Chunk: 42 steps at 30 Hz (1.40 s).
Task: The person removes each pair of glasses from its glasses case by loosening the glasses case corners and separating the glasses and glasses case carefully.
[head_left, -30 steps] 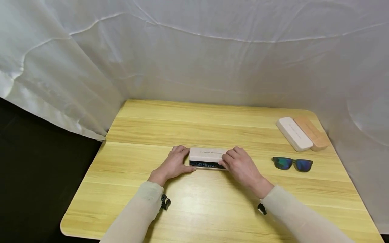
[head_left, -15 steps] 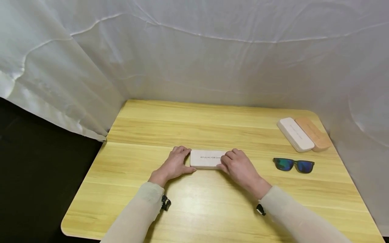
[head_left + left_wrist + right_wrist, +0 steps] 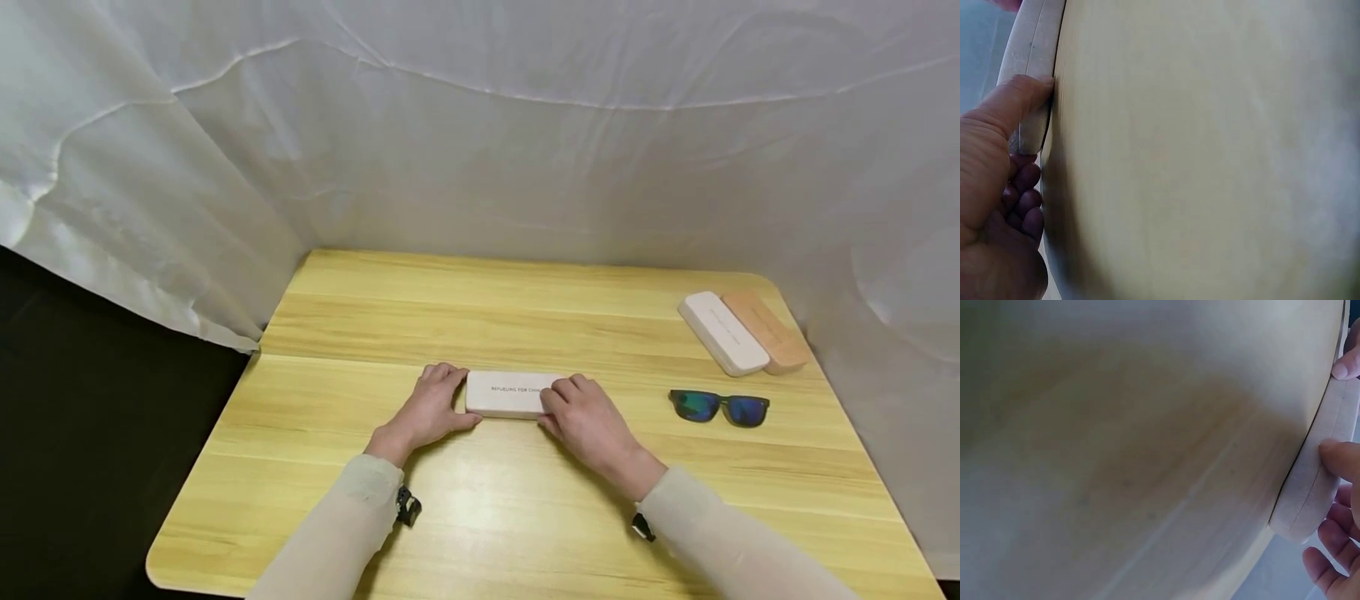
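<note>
A pale pinkish-white glasses case [image 3: 506, 395] with printed lettering lies closed on the table, its long side toward me. My left hand [image 3: 429, 408] grips its left end, thumb at the front and fingers behind. In the left wrist view the thumb [image 3: 1022, 100] presses the case's side [image 3: 1035, 50] across the seam. My right hand [image 3: 592, 421] holds the right end, with fingers over the top and thumb at the front. The right wrist view has that thumb [image 3: 1338, 456] on the case's seam [image 3: 1310, 487]. What the case contains is hidden.
Sunglasses [image 3: 720, 408] with blue-green lenses lie folded on the right of the wooden table [image 3: 450, 308]. Behind them, a white case [image 3: 723, 333] and an orange case [image 3: 767, 332] lie side by side near the right edge. Pale curtains [image 3: 480, 167] hang behind the table.
One second ago the case's lid stood partly raised, with a dark lettered inside showing. It has since come down and closed. Both hands have stayed at the case's ends.
</note>
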Motion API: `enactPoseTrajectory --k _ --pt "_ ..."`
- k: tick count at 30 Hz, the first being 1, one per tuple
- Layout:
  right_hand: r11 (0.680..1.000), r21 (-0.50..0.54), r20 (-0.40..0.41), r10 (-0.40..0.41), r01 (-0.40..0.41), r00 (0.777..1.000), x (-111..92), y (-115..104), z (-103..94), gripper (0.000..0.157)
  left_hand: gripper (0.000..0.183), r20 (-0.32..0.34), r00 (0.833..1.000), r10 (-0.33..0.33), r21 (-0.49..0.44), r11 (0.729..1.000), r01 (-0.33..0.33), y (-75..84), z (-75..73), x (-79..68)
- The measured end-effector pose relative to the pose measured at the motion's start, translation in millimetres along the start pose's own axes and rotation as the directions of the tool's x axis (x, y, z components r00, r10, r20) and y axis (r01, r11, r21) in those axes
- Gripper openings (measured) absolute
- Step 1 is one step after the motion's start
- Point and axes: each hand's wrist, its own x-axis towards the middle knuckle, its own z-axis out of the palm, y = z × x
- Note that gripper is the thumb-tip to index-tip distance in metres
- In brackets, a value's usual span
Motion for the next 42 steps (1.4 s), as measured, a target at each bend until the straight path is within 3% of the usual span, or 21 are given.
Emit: enactPoseTrajectory --k 20,29,36,39,42 --pt "0.998 -0.052 0.08 0.047 -0.043 0.996 -7 2 1.1 0.034 0.086 -0.039 0.999 -0.011 0.006 1.0 0.011 4.4 3.1 -2.5" --pt "0.995 0.0 0.051 0.097 -0.097 0.994 -11 8 3.3 0.058 0.084 -0.062 0.998 -0.013 0.0 1.0 0.013 5.5 4.3 -3.2" --pt "0.993 -0.047 0.114 0.112 -0.107 0.987 -11 13 4.3 0.078 0.085 -0.062 0.998 0.009 0.035 0.999 -0.006 5.7 2.8 -4.4" --pt "0.992 -0.077 0.145 0.11 -0.1 0.983 -10 14 3.8 0.082 0.086 -0.069 0.997 0.035 0.071 0.997 -0.03 6.2 2.8 -5.0" --pt "0.989 -0.106 0.178 0.122 -0.104 0.977 -10 15 3.3 0.085 0.087 -0.096 0.99 0.103 0.15 0.985 -0.087 7.7 3.4 -5.0"
